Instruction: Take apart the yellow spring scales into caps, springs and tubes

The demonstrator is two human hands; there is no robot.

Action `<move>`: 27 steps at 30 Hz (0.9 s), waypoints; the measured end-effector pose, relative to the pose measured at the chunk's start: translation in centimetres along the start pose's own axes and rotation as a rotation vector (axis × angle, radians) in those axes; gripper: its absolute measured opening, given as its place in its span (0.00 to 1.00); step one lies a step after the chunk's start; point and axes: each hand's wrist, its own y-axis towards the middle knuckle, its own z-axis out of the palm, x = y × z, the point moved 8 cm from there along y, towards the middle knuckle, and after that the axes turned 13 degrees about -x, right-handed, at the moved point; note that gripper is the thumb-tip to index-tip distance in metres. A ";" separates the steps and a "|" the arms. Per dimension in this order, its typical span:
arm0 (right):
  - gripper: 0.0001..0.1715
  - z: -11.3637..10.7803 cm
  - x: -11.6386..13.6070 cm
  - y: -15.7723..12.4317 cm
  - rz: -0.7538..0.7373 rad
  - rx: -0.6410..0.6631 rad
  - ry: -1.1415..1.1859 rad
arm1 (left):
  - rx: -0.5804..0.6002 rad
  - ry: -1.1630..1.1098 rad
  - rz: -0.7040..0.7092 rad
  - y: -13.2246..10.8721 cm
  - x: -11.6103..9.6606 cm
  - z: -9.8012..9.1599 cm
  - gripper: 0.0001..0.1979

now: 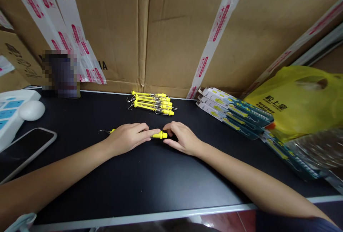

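Note:
On the black tabletop, my left hand [130, 137] is closed over a slim yellow tool with a wire hook [160, 135], covering its middle. The hook pokes out left of the hand, and the yellow knobbed end shows at the right. My right hand [183, 138] is just beside that end, thumb and fingers apart, with nothing visible between them. Behind my hands, several similar yellow hooked tools [152, 103] lie in a small pile, hooks mostly to the left.
Printed cardboard packs [235, 112] are stacked at the right, beside a yellow plastic bag [297, 100]. A phone [26, 150] and a white power strip [16, 109] occupy the left. Large taped cardboard [174, 39] stands along the back edge. A blurred dark object [63, 73] is at back left.

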 end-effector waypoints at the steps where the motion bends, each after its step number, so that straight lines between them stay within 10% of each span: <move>1: 0.15 0.1 0.0 0.0 -0.003 0.012 -0.007 | -0.002 0.004 0.002 0.0 0.0 0.0 0.19; 27: 0.12 -0.3 0.0 -0.2 -0.040 -0.049 -0.016 | 0.003 -0.034 -0.017 0.0 0.1 -0.1 0.19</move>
